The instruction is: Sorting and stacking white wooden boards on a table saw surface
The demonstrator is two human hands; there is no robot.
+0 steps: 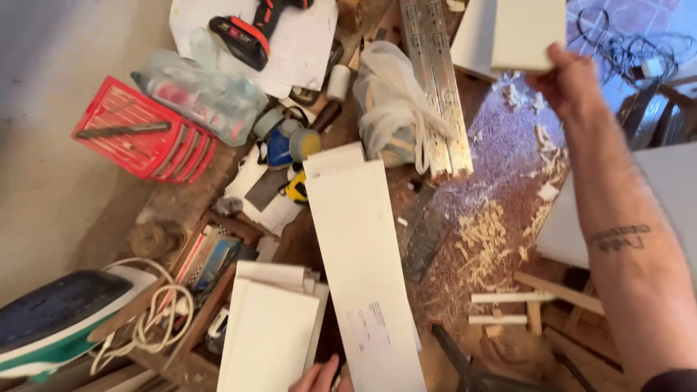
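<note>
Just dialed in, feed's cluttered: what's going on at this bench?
A person stands over a cluttered workbench strewn with wood shavings. Their right hand holds a small white panel raised above the bench. Their left hand rests at the near end of a long white board, beside stacked white panels.

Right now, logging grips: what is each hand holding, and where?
Right hand holds a white panel by its lower edge. Left hand touches the long white board; grip unclear.
</note>
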